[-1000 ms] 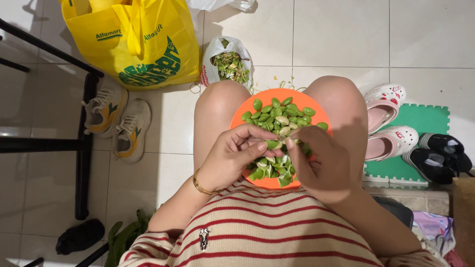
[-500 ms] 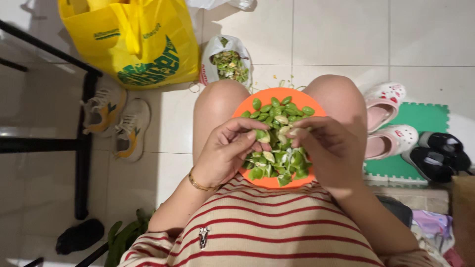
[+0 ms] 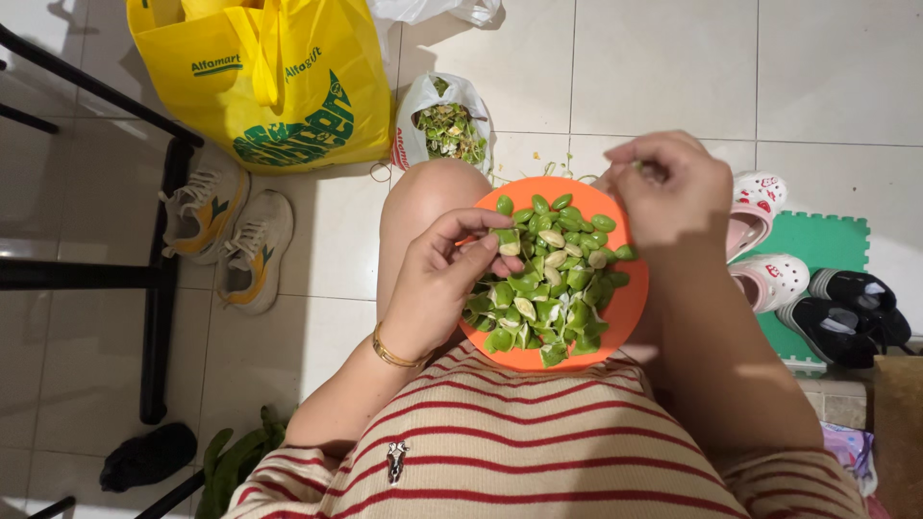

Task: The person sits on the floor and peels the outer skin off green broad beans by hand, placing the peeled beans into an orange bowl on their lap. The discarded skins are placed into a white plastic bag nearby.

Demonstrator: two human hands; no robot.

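Note:
An orange plate (image 3: 630, 303) rests on my lap, heaped with green beans (image 3: 553, 279), some whole, some split. My left hand (image 3: 442, 279) sits at the plate's left rim and pinches one green bean (image 3: 508, 242) between thumb and fingers. My right hand (image 3: 668, 187) is raised beyond the plate's far right edge, over my right knee, fingers pinched on a small scrap of bean skin (image 3: 639, 166) that is barely visible.
A small white plastic bag (image 3: 444, 125) of green peelings stands on the floor past my left knee, beside a big yellow shopping bag (image 3: 274, 82). Sneakers (image 3: 231, 231) and a black table frame (image 3: 159, 279) lie left; slippers and black shoes (image 3: 856, 312) on a green mat right.
My right hand has pulled away from the left, lifting forward past the plate's far edge with a scrap of skin. The left hand keeps its bean over the plate.

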